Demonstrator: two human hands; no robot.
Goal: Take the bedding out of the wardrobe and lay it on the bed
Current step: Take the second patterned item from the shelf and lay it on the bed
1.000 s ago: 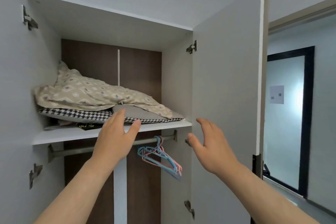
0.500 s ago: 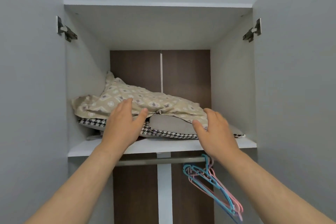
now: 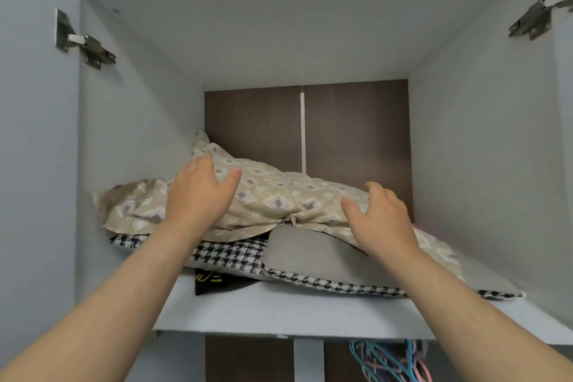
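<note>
Only one marking showed: yellow print on a black item that lay on the wardrobe shelf, toward its left front edge, under the houndstooth fabric. The characters were mostly covered and too blurred to read. No other text, label or number was legible.

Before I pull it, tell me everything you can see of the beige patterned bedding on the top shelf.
The beige patterned bedding looks like soft woven fabric with pale diamond and circle motifs. It lies crumpled, topmost on the wardrobe's upper shelf, over a houndstooth textile and a grey cushion. The left hand and right hand rest on it, fingers spread, not yet gripping.
</note>
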